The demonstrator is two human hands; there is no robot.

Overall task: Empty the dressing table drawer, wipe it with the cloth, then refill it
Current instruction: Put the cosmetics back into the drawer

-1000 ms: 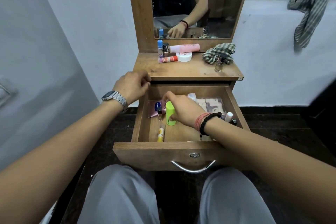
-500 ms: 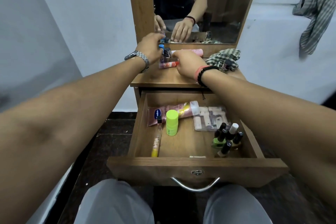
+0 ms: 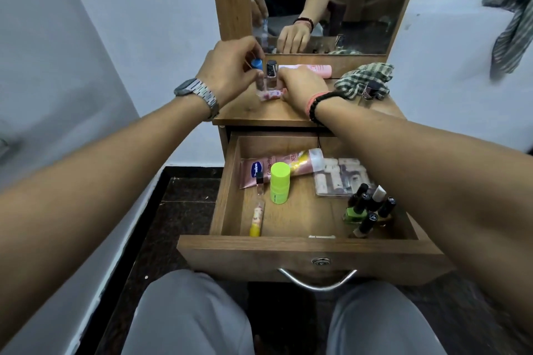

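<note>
The left hand (image 3: pixel 227 70) pinches a blue-capped bottle (image 3: pixel 257 66) on the dressing table top (image 3: pixel 253 109), fingers curled round it. Just right of it, the right hand (image 3: pixel 302 86) lies palm down with curled fingers over something hidden; whether it grips anything cannot be told. Between the hands stand a dark-capped bottle (image 3: pixel 271 73) and a small pink tube (image 3: pixel 271 94). Right of the right hand lies the checked cloth (image 3: pixel 364 81). Below both wrists the drawer (image 3: pixel 302 251) stands open, holding a green stick (image 3: pixel 279 183), a pink tube (image 3: pixel 285 164) and nail polish bottles (image 3: pixel 366 207).
</note>
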